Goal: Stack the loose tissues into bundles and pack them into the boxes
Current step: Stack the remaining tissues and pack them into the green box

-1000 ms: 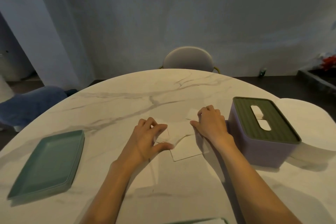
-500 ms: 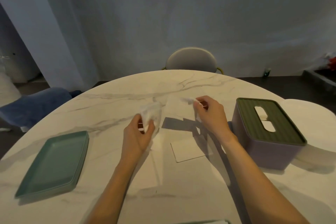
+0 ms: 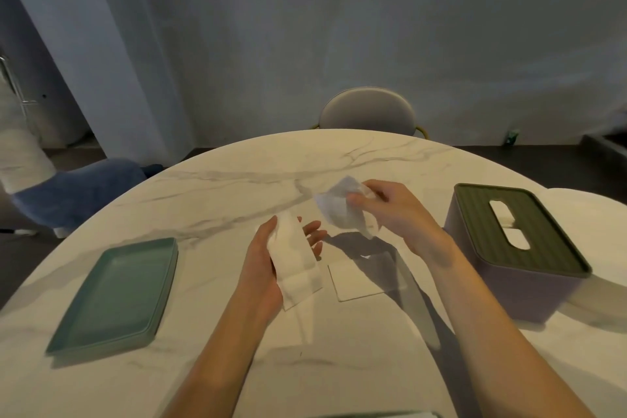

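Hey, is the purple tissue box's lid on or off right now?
On. The green lid sits flat across the purple tissue box, white tissue showing in its slot.

A tray (image 3: pixel 113 292) lies on the surface (image 3: pixel 237 187) at the lower left of the frame. The box (image 3: pixel 515 258) stands at the right, its slotted lid (image 3: pixel 519 231) on top. Between them, mid-frame, the left hand (image 3: pixel 268 265) holds a folded tissue (image 3: pixel 295 261) and the right hand (image 3: pixel 397 210) another tissue (image 3: pixel 342 210), above a flat tissue (image 3: pixel 363 278) on the surface. A chair (image 3: pixel 368 108) stands behind the far edge, upper centre.
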`<state>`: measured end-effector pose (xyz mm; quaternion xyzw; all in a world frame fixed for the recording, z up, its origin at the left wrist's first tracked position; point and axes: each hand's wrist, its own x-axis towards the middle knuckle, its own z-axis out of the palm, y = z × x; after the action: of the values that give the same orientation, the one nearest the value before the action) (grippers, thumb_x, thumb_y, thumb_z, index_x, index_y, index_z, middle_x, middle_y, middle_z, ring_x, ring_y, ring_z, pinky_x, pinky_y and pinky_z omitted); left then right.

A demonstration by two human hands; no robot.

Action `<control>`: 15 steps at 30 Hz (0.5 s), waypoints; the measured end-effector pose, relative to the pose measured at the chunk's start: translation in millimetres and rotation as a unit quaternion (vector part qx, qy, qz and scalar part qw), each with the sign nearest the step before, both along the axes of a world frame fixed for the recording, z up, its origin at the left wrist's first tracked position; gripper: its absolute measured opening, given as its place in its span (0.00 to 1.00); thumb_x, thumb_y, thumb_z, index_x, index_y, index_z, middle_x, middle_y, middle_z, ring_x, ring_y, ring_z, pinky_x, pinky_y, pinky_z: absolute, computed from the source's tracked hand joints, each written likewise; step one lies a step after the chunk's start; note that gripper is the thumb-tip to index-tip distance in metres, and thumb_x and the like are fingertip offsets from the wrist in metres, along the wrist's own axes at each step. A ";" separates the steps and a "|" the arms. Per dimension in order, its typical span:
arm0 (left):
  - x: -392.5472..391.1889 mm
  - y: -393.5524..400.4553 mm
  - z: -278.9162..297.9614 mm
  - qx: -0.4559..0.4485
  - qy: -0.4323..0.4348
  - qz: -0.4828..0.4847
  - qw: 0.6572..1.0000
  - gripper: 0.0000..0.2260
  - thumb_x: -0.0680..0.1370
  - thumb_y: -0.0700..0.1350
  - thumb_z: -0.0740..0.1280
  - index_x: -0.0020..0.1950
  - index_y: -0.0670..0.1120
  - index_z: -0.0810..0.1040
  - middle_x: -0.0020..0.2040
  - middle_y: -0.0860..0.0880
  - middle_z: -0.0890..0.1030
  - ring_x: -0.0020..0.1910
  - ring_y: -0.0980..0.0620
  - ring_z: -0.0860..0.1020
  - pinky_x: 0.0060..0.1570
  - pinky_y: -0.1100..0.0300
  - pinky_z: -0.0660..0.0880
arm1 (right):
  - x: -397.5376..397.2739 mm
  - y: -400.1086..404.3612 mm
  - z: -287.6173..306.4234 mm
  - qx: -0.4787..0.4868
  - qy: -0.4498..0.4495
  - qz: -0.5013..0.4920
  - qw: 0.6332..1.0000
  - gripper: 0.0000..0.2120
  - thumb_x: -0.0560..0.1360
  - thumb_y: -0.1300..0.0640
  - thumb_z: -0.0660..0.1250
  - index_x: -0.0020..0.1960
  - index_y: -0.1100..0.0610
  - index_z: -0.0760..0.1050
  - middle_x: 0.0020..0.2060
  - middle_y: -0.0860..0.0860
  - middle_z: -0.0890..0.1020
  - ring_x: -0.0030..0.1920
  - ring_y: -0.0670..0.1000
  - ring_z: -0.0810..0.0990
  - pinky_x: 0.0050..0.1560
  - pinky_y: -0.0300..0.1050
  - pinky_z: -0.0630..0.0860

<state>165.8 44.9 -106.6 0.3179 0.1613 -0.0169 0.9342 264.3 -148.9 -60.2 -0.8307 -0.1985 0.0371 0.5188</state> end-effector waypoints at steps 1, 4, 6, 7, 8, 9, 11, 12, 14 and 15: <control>1.8 0.1 -0.5 0.001 -0.002 0.005 1.000 0.24 0.79 0.53 0.68 0.68 0.38 0.76 0.63 0.37 0.82 0.54 0.39 0.83 0.65 0.47 0.73 | -2.6 0.6 7.4 0.024 0.003 0.018 1.000 0.08 0.78 0.44 0.70 0.52 0.48 0.80 0.46 0.46 0.82 0.52 0.51 0.80 0.54 0.43 0.78; 6.9 -0.2 1.3 0.000 0.002 -0.018 1.000 0.23 0.76 0.48 0.71 0.69 0.41 0.77 0.62 0.42 0.80 0.52 0.44 0.81 0.54 0.51 0.77 | -14.7 -2.3 30.6 0.107 0.038 0.128 0.985 0.16 0.76 0.43 0.72 0.58 0.51 0.81 0.51 0.48 0.83 0.57 0.52 0.81 0.62 0.49 0.79; 10.3 -0.4 -2.3 -0.003 -0.001 -0.039 0.999 0.18 0.80 0.47 0.68 0.68 0.41 0.77 0.54 0.45 0.83 0.45 0.47 0.83 0.43 0.56 0.80 | -23.3 -5.8 39.8 0.116 0.053 0.220 0.967 0.17 0.76 0.46 0.71 0.59 0.55 0.81 0.53 0.54 0.83 0.58 0.57 0.82 0.60 0.50 0.78; 10.7 -1.2 -5.0 0.019 0.003 -0.041 0.999 0.13 0.82 0.48 0.66 0.63 0.41 0.79 0.46 0.46 0.86 0.39 0.48 0.85 0.37 0.59 0.81 | -26.5 -6.9 42.0 0.094 0.050 0.252 0.962 0.16 0.77 0.47 0.71 0.59 0.56 0.81 0.53 0.56 0.83 0.56 0.59 0.82 0.57 0.49 0.78; 10.6 -1.4 -6.9 0.047 0.011 -0.046 0.998 0.11 0.84 0.49 0.63 0.57 0.43 0.79 0.39 0.48 0.86 0.35 0.51 0.85 0.32 0.60 0.81 | -29.5 -6.2 43.3 0.056 0.040 0.270 0.960 0.14 0.77 0.48 0.71 0.57 0.55 0.82 0.51 0.55 0.83 0.54 0.58 0.82 0.54 0.47 0.78; 7.8 -3.0 -5.3 0.092 0.013 -0.052 0.994 0.12 0.85 0.51 0.61 0.54 0.44 0.79 0.36 0.49 0.86 0.33 0.52 0.85 0.30 0.60 0.81 | -30.3 -3.8 42.3 0.008 0.025 0.272 0.962 0.12 0.77 0.47 0.72 0.56 0.53 0.82 0.50 0.51 0.83 0.52 0.55 0.82 0.53 0.45 0.78; 0.2 -9.3 0.9 0.104 0.000 -0.131 0.986 0.22 0.85 0.58 0.59 0.56 0.41 0.82 0.38 0.43 0.85 0.34 0.46 0.85 0.32 0.56 0.82 | -27.7 5.3 34.2 -0.083 -0.013 0.227 0.970 0.12 0.74 0.42 0.74 0.53 0.47 0.83 0.48 0.43 0.84 0.51 0.47 0.82 0.54 0.42 0.78; -1.2 -11.2 1.8 0.076 -0.009 -0.167 0.983 0.30 0.82 0.65 0.59 0.60 0.39 0.82 0.43 0.39 0.84 0.38 0.42 0.84 0.36 0.52 0.82 | -25.3 10.3 29.0 -0.107 -0.030 0.192 0.975 0.13 0.72 0.41 0.76 0.52 0.46 0.83 0.48 0.41 0.84 0.50 0.45 0.81 0.53 0.40 0.77; 1.1 -10.8 -1.8 0.041 -0.027 -0.217 0.975 0.42 0.75 0.76 0.57 0.63 0.38 0.83 0.51 0.35 0.83 0.45 0.37 0.83 0.45 0.47 0.82 | -22.9 18.6 21.3 -0.108 -0.043 0.141 0.983 0.14 0.71 0.40 0.77 0.52 0.46 0.83 0.49 0.39 0.84 0.51 0.43 0.81 0.52 0.39 0.76; 1.3 -9.2 -3.0 0.038 -0.042 -0.238 0.970 0.46 0.72 0.78 0.59 0.64 0.38 0.82 0.54 0.35 0.83 0.47 0.36 0.83 0.47 0.45 0.81 | -22.0 21.1 18.8 -0.104 -0.044 0.132 0.985 0.15 0.71 0.40 0.76 0.53 0.46 0.83 0.50 0.40 0.84 0.52 0.43 0.80 0.52 0.39 0.76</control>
<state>167.1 35.7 -109.6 0.3832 0.0424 -0.2187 0.8964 242.3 -127.9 -41.4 -0.8473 -0.3243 0.0893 0.4109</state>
